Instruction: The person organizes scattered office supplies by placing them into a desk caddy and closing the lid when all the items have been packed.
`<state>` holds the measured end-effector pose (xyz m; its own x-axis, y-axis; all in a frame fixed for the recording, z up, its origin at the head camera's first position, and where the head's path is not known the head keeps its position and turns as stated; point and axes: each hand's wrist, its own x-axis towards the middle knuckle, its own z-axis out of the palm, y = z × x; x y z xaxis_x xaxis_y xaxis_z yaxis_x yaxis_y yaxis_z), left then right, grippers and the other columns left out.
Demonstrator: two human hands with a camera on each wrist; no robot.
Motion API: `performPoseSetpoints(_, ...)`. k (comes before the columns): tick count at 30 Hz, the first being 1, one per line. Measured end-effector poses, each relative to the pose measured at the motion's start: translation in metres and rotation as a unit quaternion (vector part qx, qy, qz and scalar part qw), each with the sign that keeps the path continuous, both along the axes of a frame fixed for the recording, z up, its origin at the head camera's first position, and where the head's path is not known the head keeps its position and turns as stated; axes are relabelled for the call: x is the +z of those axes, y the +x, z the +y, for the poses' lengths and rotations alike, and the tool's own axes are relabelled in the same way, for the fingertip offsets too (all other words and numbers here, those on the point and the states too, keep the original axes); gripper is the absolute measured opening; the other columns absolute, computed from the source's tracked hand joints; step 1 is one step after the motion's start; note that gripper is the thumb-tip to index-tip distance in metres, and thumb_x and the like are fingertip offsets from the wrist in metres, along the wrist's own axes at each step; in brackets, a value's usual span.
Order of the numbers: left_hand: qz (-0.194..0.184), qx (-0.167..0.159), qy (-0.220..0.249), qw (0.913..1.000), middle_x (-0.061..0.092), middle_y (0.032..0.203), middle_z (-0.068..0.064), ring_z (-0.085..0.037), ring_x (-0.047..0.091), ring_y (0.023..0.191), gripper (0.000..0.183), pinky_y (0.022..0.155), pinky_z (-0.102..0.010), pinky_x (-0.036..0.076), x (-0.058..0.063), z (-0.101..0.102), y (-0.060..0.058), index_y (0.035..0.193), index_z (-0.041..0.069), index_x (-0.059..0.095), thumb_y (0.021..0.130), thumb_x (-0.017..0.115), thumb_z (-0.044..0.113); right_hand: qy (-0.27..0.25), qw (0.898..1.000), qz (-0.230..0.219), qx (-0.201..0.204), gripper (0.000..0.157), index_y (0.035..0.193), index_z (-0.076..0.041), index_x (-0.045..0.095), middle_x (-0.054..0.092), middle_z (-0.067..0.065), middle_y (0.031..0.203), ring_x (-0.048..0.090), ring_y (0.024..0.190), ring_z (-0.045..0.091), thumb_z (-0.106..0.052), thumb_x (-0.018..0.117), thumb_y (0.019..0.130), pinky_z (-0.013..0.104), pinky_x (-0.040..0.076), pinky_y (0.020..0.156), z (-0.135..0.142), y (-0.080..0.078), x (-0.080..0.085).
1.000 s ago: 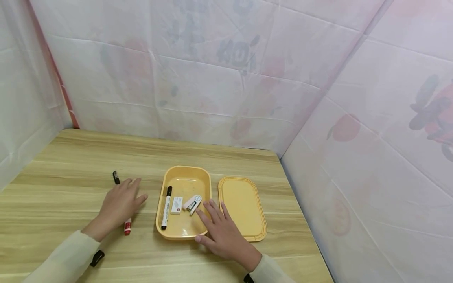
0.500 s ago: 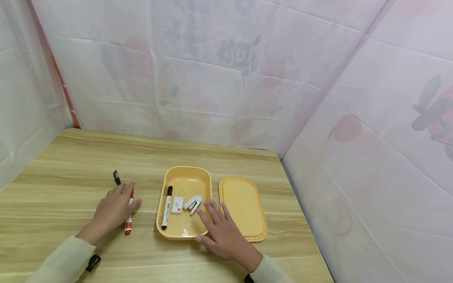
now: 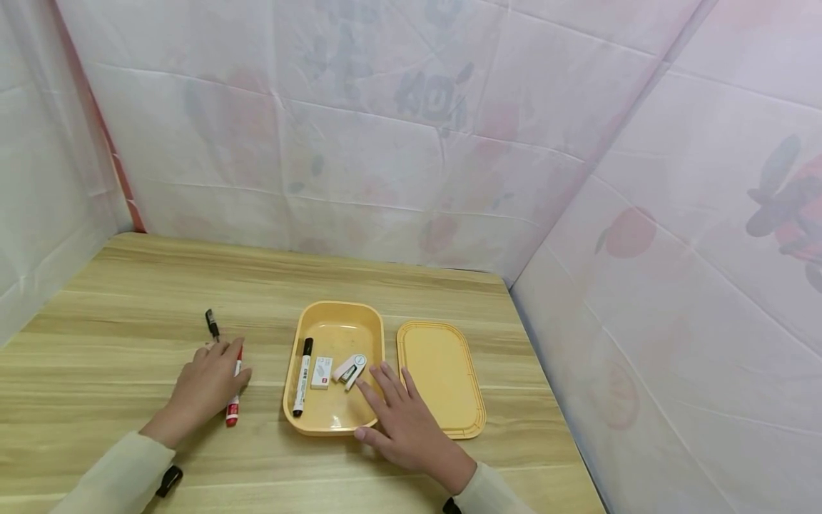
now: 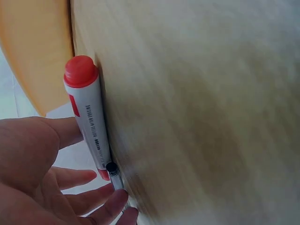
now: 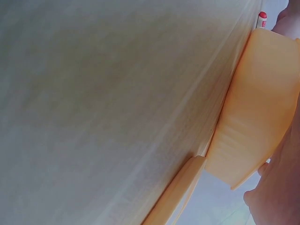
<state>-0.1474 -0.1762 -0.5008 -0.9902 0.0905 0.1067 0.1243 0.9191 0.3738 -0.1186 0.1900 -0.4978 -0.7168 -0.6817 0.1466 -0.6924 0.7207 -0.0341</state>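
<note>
My left hand (image 3: pixel 202 382) reaches over a red-capped whiteboard marker (image 3: pixel 232 412) and a black-capped pen (image 3: pixel 212 325), both lying on the table left of the box. In the left wrist view the thumb lies behind the marker (image 4: pixel 89 122); spread, slightly bent fingers lie by its far end, and some touch the pen (image 4: pixel 115 177). My right hand (image 3: pixel 407 428) rests with spread fingers on the near right corner of the yellow box (image 3: pixel 334 430). Inside the box are a black-capped marker (image 3: pixel 303 378), a small white packet (image 3: pixel 321 373) and a small stapler (image 3: pixel 350 370).
The yellow lid (image 3: pixel 443 378) lies flat on the table, right of the box. The wooden table (image 3: pixel 160 278) ends at printed curtains (image 3: pixel 385 143) along the back and sides.
My left hand has drawn back slightly towards me and its fingers have bent a little over the marker and pen, uncovering more of the marker. My right hand stays on the box.
</note>
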Motion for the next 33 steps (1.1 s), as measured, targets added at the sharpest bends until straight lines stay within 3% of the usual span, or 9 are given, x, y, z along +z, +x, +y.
performPoseSetpoints(4,0.012,-0.004,0.004,0.9999,0.055,0.125,-0.037,-0.054,0.053,0.107,0.059,0.083,-0.065,0.047,-0.002,0.0,0.0,0.138,-0.015,0.048,0.092,0.068,0.016,0.0,1.0,-0.001,0.0,0.071,0.163,-0.026,0.015,0.024,0.012,0.166,0.011,0.157,0.029,-0.062,0.031,0.104,0.062,0.016,0.121,0.0,0.0,0.0)
performPoseSetpoints(11,-0.001,-0.009,0.025,0.9996,0.054,0.125,-0.041,-0.056,0.053,0.107,0.055,0.089,-0.065,0.047,-0.001,0.0,-0.001,0.136,-0.018,0.045,0.09,0.062,0.007,-0.004,1.0,-0.007,-0.001,0.071,0.163,-0.025,0.018,0.024,0.012,0.166,0.01,0.157,0.028,-0.062,0.031,0.104,0.062,0.015,0.121,0.0,0.0,0.001)
performPoseSetpoints(15,0.005,-0.018,0.028,0.9994,0.055,0.122,-0.04,-0.056,0.057,0.105,0.052,0.086,-0.063,0.05,0.0,-0.001,0.0,0.135,-0.018,0.046,0.089,0.059,0.003,-0.008,1.0,-0.01,0.0,0.071,0.162,-0.023,0.022,0.025,0.012,0.166,0.011,0.157,0.029,-0.062,0.032,0.104,0.062,0.015,0.121,-0.001,0.0,0.002)
performPoseSetpoints(22,0.014,-0.024,0.032,0.9991,0.056,0.119,-0.039,-0.053,0.062,0.1,0.051,0.077,-0.059,0.054,0.001,-0.003,0.001,0.134,-0.017,0.047,0.087,0.058,0.001,-0.006,1.0,-0.01,-0.002,0.071,0.161,-0.021,0.025,0.026,0.013,0.165,0.011,0.157,0.029,-0.062,0.031,0.104,0.061,0.015,0.122,-0.001,0.001,0.002)
performPoseSetpoints(29,0.01,-0.021,0.044,0.9987,0.052,0.123,-0.043,-0.058,0.058,0.107,0.054,0.081,-0.063,0.052,0.005,-0.005,0.0,0.137,-0.019,0.045,0.088,0.058,0.002,-0.005,1.0,-0.007,0.0,0.071,0.162,-0.022,0.023,0.026,0.012,0.165,0.012,0.157,0.029,-0.062,0.031,0.104,0.062,0.016,0.121,0.0,0.001,0.002)
performPoseSetpoints(33,0.01,-0.02,0.052,0.9984,0.052,0.124,-0.043,-0.053,0.06,0.103,0.054,0.08,-0.062,0.052,0.011,-0.006,-0.002,0.138,-0.018,0.044,0.09,0.058,0.003,-0.004,1.0,-0.006,0.001,0.071,0.162,-0.023,0.021,0.025,0.012,0.166,0.013,0.157,0.029,-0.062,0.031,0.104,0.062,0.016,0.122,-0.001,0.001,0.003)
